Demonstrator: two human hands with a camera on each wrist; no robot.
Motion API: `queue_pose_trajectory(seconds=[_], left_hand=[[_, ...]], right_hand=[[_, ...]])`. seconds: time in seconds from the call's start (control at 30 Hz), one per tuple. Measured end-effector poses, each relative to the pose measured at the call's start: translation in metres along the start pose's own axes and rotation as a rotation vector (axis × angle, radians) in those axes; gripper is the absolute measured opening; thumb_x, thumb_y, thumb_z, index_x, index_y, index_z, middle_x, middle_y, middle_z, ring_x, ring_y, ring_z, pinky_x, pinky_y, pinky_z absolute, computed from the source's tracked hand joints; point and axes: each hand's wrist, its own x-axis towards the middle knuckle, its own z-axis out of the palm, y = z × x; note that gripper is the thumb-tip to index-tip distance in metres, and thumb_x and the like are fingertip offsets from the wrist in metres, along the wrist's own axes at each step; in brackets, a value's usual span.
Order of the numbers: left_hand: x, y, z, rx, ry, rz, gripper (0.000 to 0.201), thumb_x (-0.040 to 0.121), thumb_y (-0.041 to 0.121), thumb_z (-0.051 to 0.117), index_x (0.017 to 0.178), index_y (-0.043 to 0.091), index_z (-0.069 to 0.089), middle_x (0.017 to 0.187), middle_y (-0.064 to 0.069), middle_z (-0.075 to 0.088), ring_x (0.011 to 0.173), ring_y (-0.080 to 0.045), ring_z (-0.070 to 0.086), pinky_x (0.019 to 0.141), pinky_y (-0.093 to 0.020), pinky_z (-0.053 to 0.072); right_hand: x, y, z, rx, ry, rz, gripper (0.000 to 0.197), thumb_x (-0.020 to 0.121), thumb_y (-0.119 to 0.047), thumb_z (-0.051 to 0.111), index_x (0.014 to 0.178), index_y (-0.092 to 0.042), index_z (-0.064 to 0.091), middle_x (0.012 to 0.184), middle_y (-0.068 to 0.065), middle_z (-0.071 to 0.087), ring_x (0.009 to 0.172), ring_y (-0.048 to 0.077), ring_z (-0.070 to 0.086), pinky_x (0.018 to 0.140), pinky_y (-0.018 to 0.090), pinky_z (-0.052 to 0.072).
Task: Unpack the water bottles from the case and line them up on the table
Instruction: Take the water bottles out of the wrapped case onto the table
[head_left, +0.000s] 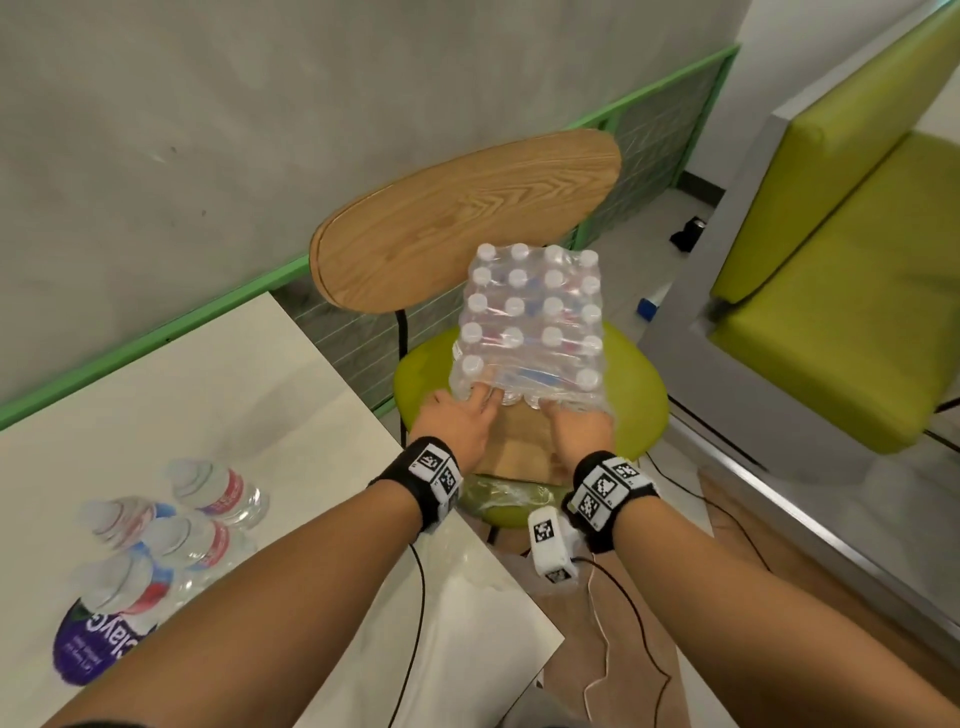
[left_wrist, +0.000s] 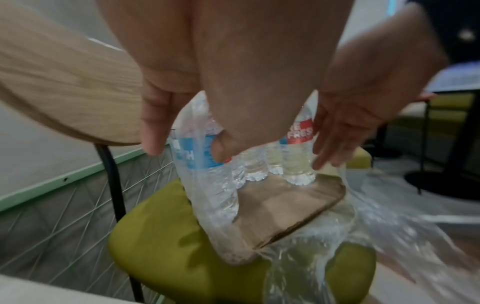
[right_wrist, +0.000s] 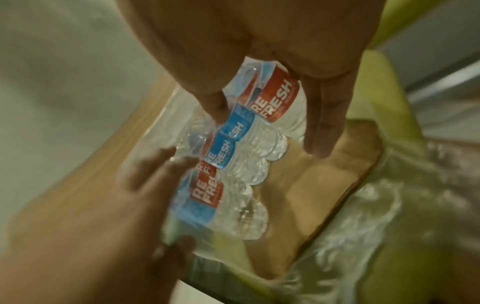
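- Two bare forearms close to the camera, each with a black wrist band with black-and-white square marks.
- Left hand (head_left: 460, 421) at the open near end of the case (head_left: 530, 322), fingers reaching in among the front bottles, thumb on a blue-label bottle (left_wrist: 197, 156) in the left wrist view; grip not clear, cannot tell if closed on it.
- Right hand (head_left: 576, 423) at the same open end, on the right side, fingers straight and pointing down beside a red-label bottle (right_wrist: 279, 96); loose, not gripping.
- Case of water bottles standing on the green seat of a chair (head_left: 639, 410), still mostly wrapped in clear plastic, white caps in rows on top.
- Brown cardboard sheet (head_left: 519, 441) under the bottles, bare at the near end between the two hands.
- Torn clear plastic (left_wrist: 324, 246) hanging loose off the front of the seat.
- Wooden chair back (head_left: 467, 218) just behind the case.
- Four loose bottles (head_left: 182, 525) on the white worktop (head_left: 260, 415) at the left, close together in a bunch, not in a neat line.
- Purple wrapper (head_left: 96, 644) with white letters on the worktop, touching that bunch.
- Grey wall with a green rail behind the worktop.
- Green padded bench (head_left: 831, 291) at the right, well apart from the chair.
- Thin cables on the floor below the right arm.
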Motion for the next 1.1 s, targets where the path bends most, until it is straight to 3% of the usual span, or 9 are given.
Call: queue_pose_trajectory(seconds=[0.1, 0.27, 0.4, 0.53, 0.6, 0.67, 0.8, 0.87, 1.1], left_hand=[[0.004, 0.004, -0.004, 0.076, -0.045, -0.026, 0.065, 0.094, 0.015, 0.038, 0.153, 0.019, 0.010, 0.150, -0.005, 0.023, 0.091, -0.045, 0.054, 0.070, -0.039, 0.044], [0.007, 0.004, -0.028, 0.143, -0.102, -0.078, 0.059, 0.086, 0.000, 0.042, 0.141, 0.012, 0.023, 0.114, -0.020, 0.052, 0.084, -0.043, 0.058, 0.063, -0.042, 0.054], [0.014, 0.009, -0.027, 0.120, -0.074, -0.053, 0.050, 0.091, -0.002, 0.045, 0.138, 0.006, 0.033, 0.111, -0.017, 0.057, 0.074, -0.039, 0.063, 0.061, -0.043, 0.056], [0.024, 0.014, -0.033, 0.100, -0.091, 0.012, 0.048, 0.094, 0.004, 0.048, 0.140, 0.015, 0.039, 0.142, -0.012, 0.036, 0.074, -0.043, 0.066, 0.058, -0.045, 0.056], [0.024, 0.017, -0.035, 0.128, -0.132, 0.007, 0.053, 0.094, 0.003, 0.048, 0.143, 0.014, 0.033, 0.146, -0.016, 0.028, 0.078, -0.042, 0.066, 0.052, -0.042, 0.054], [0.027, 0.018, -0.036, 0.156, -0.135, 0.020, 0.057, 0.091, 0.002, 0.050, 0.143, 0.015, 0.030, 0.144, -0.018, 0.027, 0.079, -0.040, 0.066, 0.054, -0.041, 0.054], [0.031, 0.014, -0.045, 0.027, -0.094, -0.041, 0.042, 0.096, 0.006, 0.039, 0.138, 0.006, 0.037, 0.113, -0.011, 0.066, 0.092, -0.032, 0.069, 0.064, -0.032, 0.046], [0.030, 0.014, -0.052, 0.055, -0.067, 0.007, 0.035, 0.096, 0.006, 0.039, 0.129, 0.006, 0.049, 0.111, -0.008, 0.067, 0.096, -0.031, 0.068, 0.063, -0.033, 0.043], [0.012, 0.002, -0.054, 0.152, -0.050, 0.159, 0.028, 0.094, 0.001, 0.047, 0.115, 0.013, 0.063, 0.107, -0.002, 0.066, 0.086, -0.027, 0.068, 0.055, -0.032, 0.041]], right_hand=[[0.001, -0.013, 0.002, 0.218, -0.076, 0.102, 0.057, 0.064, -0.052, 0.073, 0.106, -0.016, 0.062, 0.103, 0.013, 0.064, 0.080, 0.037, 0.069, 0.053, 0.047, 0.058], [-0.001, -0.016, -0.005, 0.056, -0.091, 0.132, 0.071, 0.070, -0.077, 0.051, 0.096, -0.012, 0.062, 0.086, 0.014, 0.069, 0.060, 0.037, 0.072, 0.058, 0.053, 0.059], [0.003, -0.011, -0.011, -0.328, -0.060, -0.142, 0.077, 0.076, -0.077, 0.023, 0.087, -0.013, 0.065, 0.092, 0.015, 0.072, 0.079, 0.032, 0.069, 0.083, 0.045, 0.055], [0.006, -0.003, -0.015, -0.434, -0.008, -0.271, 0.066, 0.090, -0.063, 0.044, 0.089, -0.002, 0.070, 0.086, 0.017, 0.070, 0.082, 0.032, 0.066, 0.077, 0.039, 0.054], [0.005, 0.001, -0.012, -0.391, -0.012, -0.293, 0.066, 0.086, -0.063, 0.051, 0.106, -0.002, 0.064, 0.097, 0.015, 0.070, 0.087, 0.032, 0.067, 0.081, 0.042, 0.055], [0.002, 0.002, -0.010, -0.358, -0.037, -0.318, 0.063, 0.079, -0.059, 0.056, 0.121, -0.013, 0.054, 0.104, 0.009, 0.069, 0.090, 0.030, 0.067, 0.080, 0.044, 0.057], [-0.008, 0.005, -0.015, -0.474, -0.107, -0.485, 0.055, 0.082, -0.039, 0.062, 0.132, -0.030, 0.042, 0.101, 0.001, 0.066, 0.089, 0.024, 0.064, 0.076, 0.031, 0.052], [-0.014, 0.004, -0.019, -0.591, -0.177, -0.585, 0.060, 0.077, -0.038, 0.067, 0.132, -0.035, 0.042, 0.107, 0.002, 0.060, 0.092, 0.023, 0.062, 0.079, 0.028, 0.049], [-0.017, 0.012, -0.026, -0.629, -0.147, -0.608, 0.066, 0.063, -0.021, 0.076, 0.124, -0.026, 0.055, 0.123, -0.003, 0.057, 0.108, 0.017, 0.059, 0.089, 0.026, 0.049]])
